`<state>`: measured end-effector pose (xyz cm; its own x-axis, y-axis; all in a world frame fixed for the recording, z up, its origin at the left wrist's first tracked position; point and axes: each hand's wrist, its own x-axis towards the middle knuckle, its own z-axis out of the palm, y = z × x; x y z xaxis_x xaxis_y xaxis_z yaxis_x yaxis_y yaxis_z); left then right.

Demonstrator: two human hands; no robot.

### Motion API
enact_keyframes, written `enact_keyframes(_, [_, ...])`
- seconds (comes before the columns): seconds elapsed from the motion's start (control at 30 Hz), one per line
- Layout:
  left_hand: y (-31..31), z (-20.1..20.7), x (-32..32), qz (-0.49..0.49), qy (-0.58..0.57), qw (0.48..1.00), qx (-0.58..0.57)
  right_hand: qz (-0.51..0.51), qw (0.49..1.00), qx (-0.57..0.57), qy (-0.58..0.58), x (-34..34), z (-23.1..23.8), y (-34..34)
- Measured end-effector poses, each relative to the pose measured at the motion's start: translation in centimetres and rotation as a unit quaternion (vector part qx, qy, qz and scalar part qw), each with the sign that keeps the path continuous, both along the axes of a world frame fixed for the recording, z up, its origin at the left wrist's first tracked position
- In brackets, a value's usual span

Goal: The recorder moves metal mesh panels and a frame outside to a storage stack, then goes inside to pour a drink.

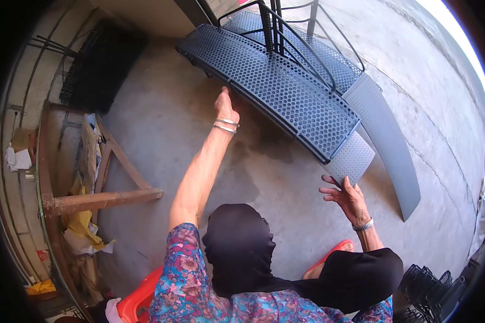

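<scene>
A dark blue-grey perforated metal panel (285, 89) with round holes lies slantwise ahead of me, its near long edge towards me. My left hand (227, 106), with silvery bangles at the wrist, reaches to that near edge. The fingers are mostly hidden there, so I cannot tell whether they grip it. From the panel's right end sticks out a lighter grey sheet (354, 156) with small dots. Beside its near end is my right hand (350, 202), with the fingers spread and the thumb side at the sheet's corner. Whether it touches the sheet is unclear.
Behind lies a second perforated panel (307, 46) with a long curved grey sheet (396, 145) at its end. Black metal frames (275, 27) stand on the panels. A wooden frame (102, 200) is on the left; dark wire pieces (425, 288) lie lower right. I sit by a red stool (137, 301).
</scene>
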<state>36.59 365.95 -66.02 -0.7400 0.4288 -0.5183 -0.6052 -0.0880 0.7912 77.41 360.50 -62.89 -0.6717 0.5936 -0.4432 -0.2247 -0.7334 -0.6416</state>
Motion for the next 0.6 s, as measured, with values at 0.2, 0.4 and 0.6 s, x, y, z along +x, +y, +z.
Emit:
enact_keyframes(0.2, [-0.3, 1.3, -1.1, -0.088, -0.002, 0.996, -0.026, -0.078, 0.996, 0.037, -0.007, 1.2, -0.5, 0.4])
enact_keyframes(0.4, [-0.3, 0.9, -1.0, -0.051, 0.037, 0.998, -0.022, -0.089, 0.994, 0.061, -0.032, 0.9, -0.8, 0.7])
enact_keyframes(0.6, [1.1, 0.5, -3.2, -0.03, 0.004, 0.998, 0.055, -0.055, 0.995, 0.07, -0.035, -0.5, 0.6, 2.1])
